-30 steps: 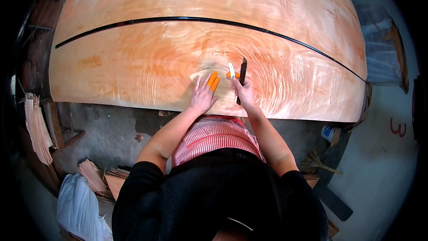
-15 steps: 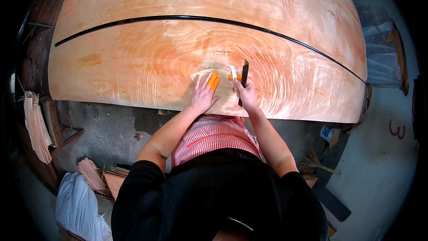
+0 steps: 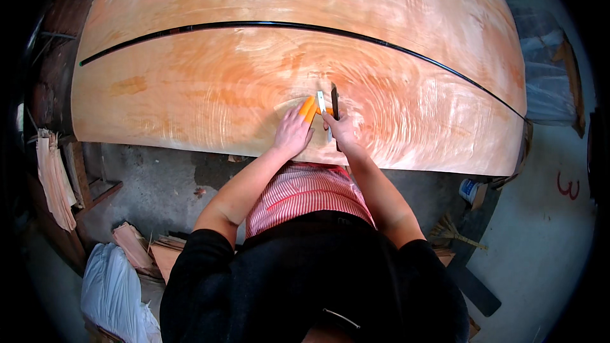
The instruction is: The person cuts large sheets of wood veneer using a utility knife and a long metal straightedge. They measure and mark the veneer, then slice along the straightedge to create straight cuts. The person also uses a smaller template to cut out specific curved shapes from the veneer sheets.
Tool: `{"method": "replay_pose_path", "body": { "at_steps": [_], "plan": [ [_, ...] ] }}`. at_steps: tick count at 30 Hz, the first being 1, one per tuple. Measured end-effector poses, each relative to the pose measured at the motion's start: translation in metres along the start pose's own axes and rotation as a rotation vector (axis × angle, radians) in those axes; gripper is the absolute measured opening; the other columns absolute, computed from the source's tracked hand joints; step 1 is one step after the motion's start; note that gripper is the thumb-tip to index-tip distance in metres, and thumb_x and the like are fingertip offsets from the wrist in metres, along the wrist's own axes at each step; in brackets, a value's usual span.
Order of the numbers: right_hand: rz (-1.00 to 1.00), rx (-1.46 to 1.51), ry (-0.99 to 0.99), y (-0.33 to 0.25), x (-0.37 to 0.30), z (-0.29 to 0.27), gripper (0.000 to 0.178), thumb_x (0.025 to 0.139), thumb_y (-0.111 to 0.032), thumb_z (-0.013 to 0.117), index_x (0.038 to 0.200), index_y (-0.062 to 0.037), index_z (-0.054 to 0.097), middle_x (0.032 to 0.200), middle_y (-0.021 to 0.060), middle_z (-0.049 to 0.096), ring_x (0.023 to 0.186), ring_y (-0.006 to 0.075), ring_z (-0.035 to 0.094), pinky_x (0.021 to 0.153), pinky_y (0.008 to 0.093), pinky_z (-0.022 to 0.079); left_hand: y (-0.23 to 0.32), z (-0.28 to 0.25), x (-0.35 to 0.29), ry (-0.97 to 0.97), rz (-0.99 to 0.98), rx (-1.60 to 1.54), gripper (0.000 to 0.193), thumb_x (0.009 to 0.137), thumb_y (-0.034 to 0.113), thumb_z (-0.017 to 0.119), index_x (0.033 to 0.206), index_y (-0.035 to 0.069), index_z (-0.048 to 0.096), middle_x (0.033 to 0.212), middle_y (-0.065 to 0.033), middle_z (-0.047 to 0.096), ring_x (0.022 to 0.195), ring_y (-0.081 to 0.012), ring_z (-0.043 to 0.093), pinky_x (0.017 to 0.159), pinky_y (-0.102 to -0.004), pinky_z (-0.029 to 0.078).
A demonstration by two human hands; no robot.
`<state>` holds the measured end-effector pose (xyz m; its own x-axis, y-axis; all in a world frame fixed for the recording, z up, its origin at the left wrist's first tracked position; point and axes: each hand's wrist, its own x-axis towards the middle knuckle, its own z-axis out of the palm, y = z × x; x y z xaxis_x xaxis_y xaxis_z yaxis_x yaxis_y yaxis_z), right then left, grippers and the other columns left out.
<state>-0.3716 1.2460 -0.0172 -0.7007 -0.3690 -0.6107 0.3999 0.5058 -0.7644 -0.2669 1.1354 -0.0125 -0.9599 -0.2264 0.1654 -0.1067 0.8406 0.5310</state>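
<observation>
My left hand (image 3: 293, 133) lies with its fingers stretched out on a wood veneer sheet (image 3: 210, 101); orange covers wrap two of its fingers. Partly under those fingers shows a paler veneer piece (image 3: 284, 109) with a curved edge. Close by on the right, my right hand (image 3: 345, 132) is closed around a dark flat knife (image 3: 335, 98) with a slanted tip. A narrow white strip (image 3: 321, 100) is held beside the knife in the same hand, and an orange cover shows on one finger. Where the knife's edge meets the wood cannot be made out.
A long thin black rod (image 3: 279, 24) lies across the sheet beyond my hands. Veneer offcuts (image 3: 54, 178) stand at the left, near a white plastic bag (image 3: 111, 279). At the right are a small tub (image 3: 468, 189), a straw brush (image 3: 454, 232) and a plastic-wrapped stack (image 3: 540, 76).
My right hand has moved left with the knife and the white strip, close to my left fingers. The left hand has shifted slightly right, its fingers closer together.
</observation>
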Motion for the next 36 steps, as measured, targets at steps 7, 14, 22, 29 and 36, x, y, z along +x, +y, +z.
{"method": "replay_pose_path", "body": {
  "at_steps": [7, 14, 22, 29, 36],
  "plan": [
    [-0.078, -0.055, -0.024, 0.013, 0.001, -0.002, 0.020, 0.075, -0.021, 0.058, 0.067, -0.0031, 0.054, 0.051, 0.0001, 0.051, 0.045, 0.0071, 0.044, 0.041, 0.0216, 0.032, 0.005, -0.004, 0.022, -0.127, 0.094, 0.126, 0.047, 0.063, 0.013, 0.054, 0.108, -0.001, 0.047, 0.111, -0.0100, 0.046, 0.099, -0.0220, 0.041, 0.075, -0.0323, 0.035],
    [-0.133, -0.708, -0.108, -0.009, 0.000, -0.051, 0.019, 0.076, -0.021, 0.055, 0.073, -0.0026, 0.059, 0.055, 0.0012, 0.055, 0.049, 0.0082, 0.049, 0.046, 0.0235, 0.038, 0.002, 0.007, 0.018, -0.089, 0.112, 0.247, 0.046, 0.063, 0.015, 0.053, 0.106, -0.001, 0.049, 0.103, -0.0104, 0.049, 0.096, -0.0212, 0.041, 0.074, -0.0321, 0.035],
    [0.125, -0.120, -0.235, 0.044, -0.060, -0.051, 0.023, 0.078, -0.026, 0.055, 0.069, -0.0049, 0.058, 0.055, -0.0007, 0.052, 0.046, 0.0051, 0.041, 0.042, 0.0190, 0.030, -0.002, 0.007, -0.010, -0.031, 0.123, 0.042, 0.045, 0.072, 0.019, 0.049, 0.112, 0.001, 0.045, 0.111, -0.0142, 0.044, 0.108, -0.0247, 0.038, 0.090, -0.0392, 0.031],
    [0.069, -0.072, -0.220, 0.083, -0.060, -0.028, 0.021, 0.078, -0.021, 0.053, 0.082, -0.0006, 0.055, 0.060, 0.0033, 0.057, 0.052, 0.0077, 0.048, 0.049, 0.0213, 0.038, 0.021, 0.013, -0.059, -0.352, 0.293, 0.069, 0.054, 0.072, 0.033, 0.054, 0.116, 0.004, 0.042, 0.124, -0.0098, 0.035, 0.121, -0.0225, 0.023, 0.100, -0.0402, 0.019],
    [0.075, -0.001, -0.222, 0.090, -0.070, -0.030, 0.020, 0.078, -0.018, 0.055, 0.085, 0.0009, 0.054, 0.063, 0.0035, 0.058, 0.058, 0.0083, 0.051, 0.056, 0.0208, 0.040, 0.027, 0.018, -0.061, -0.447, 0.295, 0.266, 0.061, 0.071, 0.043, 0.052, 0.116, 0.003, 0.044, 0.125, -0.0087, 0.035, 0.124, -0.0226, 0.016, 0.101, -0.0415, 0.011]
  ]
}}
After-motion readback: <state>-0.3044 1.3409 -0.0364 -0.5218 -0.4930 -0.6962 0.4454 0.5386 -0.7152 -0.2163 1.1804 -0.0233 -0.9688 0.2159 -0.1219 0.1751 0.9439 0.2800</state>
